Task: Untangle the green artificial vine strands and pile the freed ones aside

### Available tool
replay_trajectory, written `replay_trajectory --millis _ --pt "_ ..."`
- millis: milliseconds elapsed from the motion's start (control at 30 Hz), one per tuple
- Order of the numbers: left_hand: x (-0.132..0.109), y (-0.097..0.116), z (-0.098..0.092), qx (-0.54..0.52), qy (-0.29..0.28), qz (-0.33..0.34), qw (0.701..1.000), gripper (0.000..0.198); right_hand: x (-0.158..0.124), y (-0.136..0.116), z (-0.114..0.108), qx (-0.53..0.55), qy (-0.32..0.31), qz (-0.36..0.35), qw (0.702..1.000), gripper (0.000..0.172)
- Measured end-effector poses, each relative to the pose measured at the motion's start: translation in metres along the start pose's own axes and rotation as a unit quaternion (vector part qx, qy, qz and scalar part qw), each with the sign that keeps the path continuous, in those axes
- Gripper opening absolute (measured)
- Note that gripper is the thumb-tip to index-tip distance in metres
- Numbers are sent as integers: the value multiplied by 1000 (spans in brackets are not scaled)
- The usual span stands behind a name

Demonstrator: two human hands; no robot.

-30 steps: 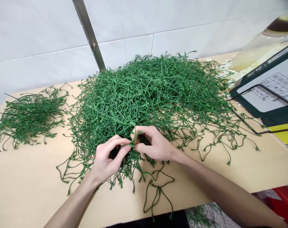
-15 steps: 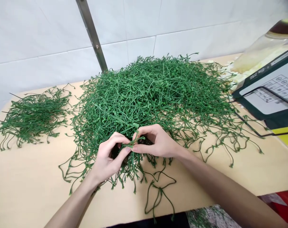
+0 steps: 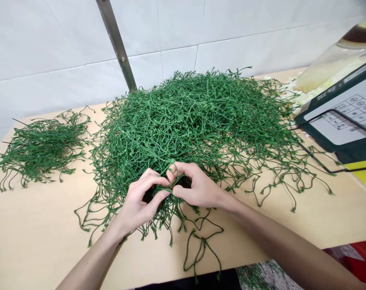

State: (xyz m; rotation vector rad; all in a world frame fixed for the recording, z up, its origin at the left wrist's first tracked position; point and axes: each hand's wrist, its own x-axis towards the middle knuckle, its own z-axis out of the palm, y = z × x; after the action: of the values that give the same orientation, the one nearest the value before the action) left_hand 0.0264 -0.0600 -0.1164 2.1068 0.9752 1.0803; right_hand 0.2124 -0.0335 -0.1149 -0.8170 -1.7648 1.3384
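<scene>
A thin green plastic stem (image 3: 174,184) is pinched between both hands at the front edge of a large pile of tangled green stems (image 3: 189,117). My left hand (image 3: 143,197) grips it with thumb and forefinger from the left. From the right, my right hand (image 3: 195,185) has its thumb and forefinger closed on it, with part of the stem looped up by the fingertip. The fingertips of both hands nearly meet, so the exact hold is partly hidden. Loose stems (image 3: 202,241) lie on the table just in front of the hands.
A smaller bundle of green stems (image 3: 44,149) lies at the left of the wooden table (image 3: 34,225). At the right stand a dark printed box (image 3: 346,108) with a black wire frame and a clear bag (image 3: 325,72) with pale pieces. A metal post (image 3: 118,44) rises behind, against the tiled wall.
My right hand has shifted slightly, and the stem between the fingers has turned, now showing a loop at the right fingertips. The left hand has moved slightly right.
</scene>
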Motion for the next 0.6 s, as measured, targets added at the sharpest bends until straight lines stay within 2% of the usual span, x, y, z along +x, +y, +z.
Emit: replay_trajectory --millis 233,467,600 --pt "0 5 0 34 -18 -66 997 8 0 3 1 11 -2 -16 1000 13" --pt "-2 4 -3 -34 -65 -177 982 20 1 4 0 28 -34 -75 996 23" --pt "-3 4 -4 -65 -61 -194 977 19 2 5 0 10 -42 -100 994 27"
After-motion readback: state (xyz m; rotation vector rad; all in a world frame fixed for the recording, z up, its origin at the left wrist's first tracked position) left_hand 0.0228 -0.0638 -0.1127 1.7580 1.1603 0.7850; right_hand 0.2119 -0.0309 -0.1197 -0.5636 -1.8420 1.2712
